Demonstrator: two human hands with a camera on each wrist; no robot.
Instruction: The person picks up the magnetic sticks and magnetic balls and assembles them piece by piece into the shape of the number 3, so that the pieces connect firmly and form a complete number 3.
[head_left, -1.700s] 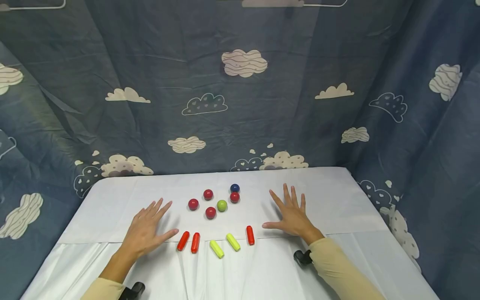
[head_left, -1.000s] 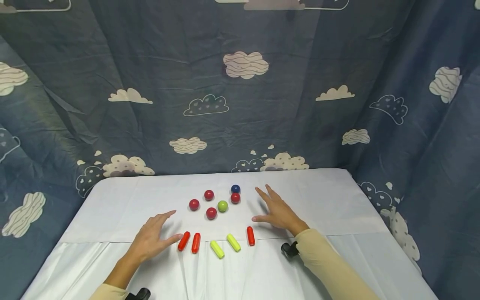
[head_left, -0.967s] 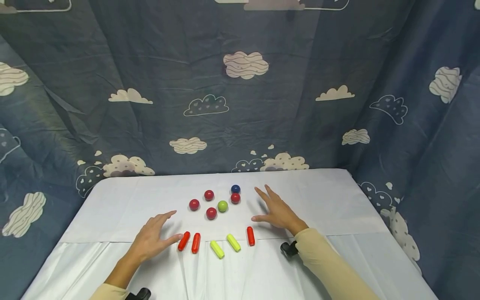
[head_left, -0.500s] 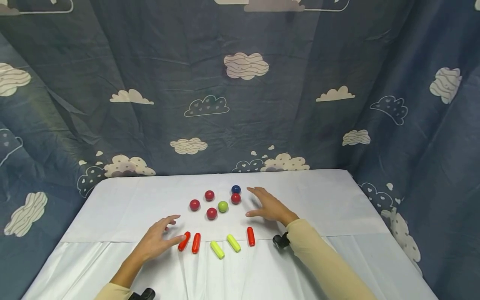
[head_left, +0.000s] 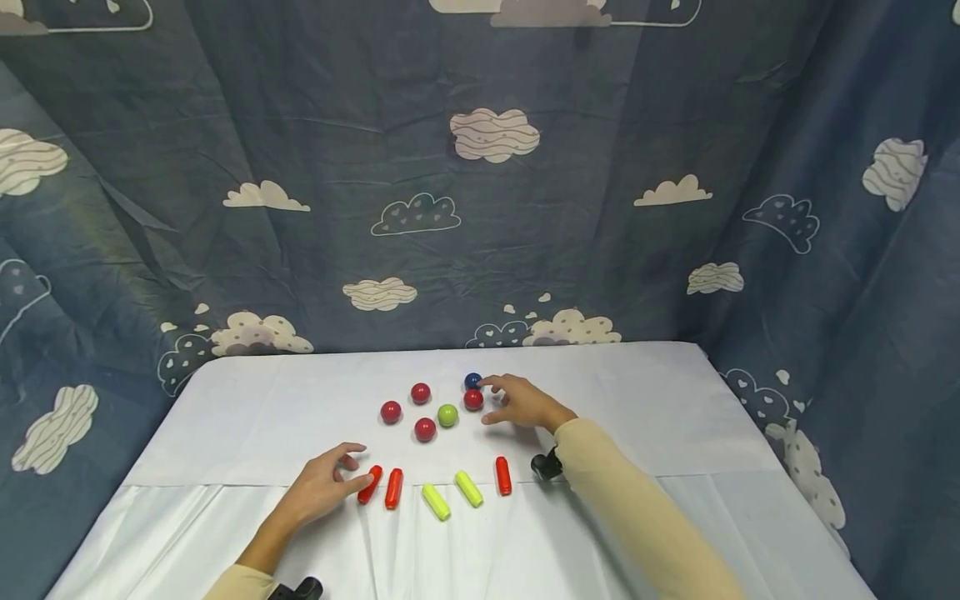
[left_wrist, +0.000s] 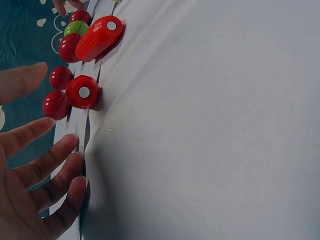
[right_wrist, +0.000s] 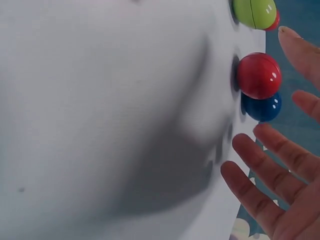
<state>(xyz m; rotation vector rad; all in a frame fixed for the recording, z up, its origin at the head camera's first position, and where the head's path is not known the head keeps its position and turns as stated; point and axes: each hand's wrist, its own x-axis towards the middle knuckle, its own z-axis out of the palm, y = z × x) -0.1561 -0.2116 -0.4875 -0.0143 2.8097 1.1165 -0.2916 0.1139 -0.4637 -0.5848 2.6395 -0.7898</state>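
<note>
**Right hand (head_left: 528, 404) by blue ball (head_left: 472, 381), left hand (head_left: 318, 483) by leftmost red stick (head_left: 371, 486)**

The right hand's fingers and thumb stand apart, near the blue ball and the nearer red ball (head_left: 473, 400) in front of it. The left hand's thumb and fingers are parted too. Between the hands lie a green ball (head_left: 447, 416) and three more red balls (head_left: 425, 429); rightward from that stick, another red stick (head_left: 393, 489), two lime sticks (head_left: 437, 502) and a last red stick (head_left: 503, 476), all on the white surface (head_left: 637, 400).

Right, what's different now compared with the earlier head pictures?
The right hand moved left, close to the blue ball; the left hand moved right, towards the leftmost red stick. Both hands curled more. Nothing was visibly grasped or released. Balls and sticks stayed put.
</note>
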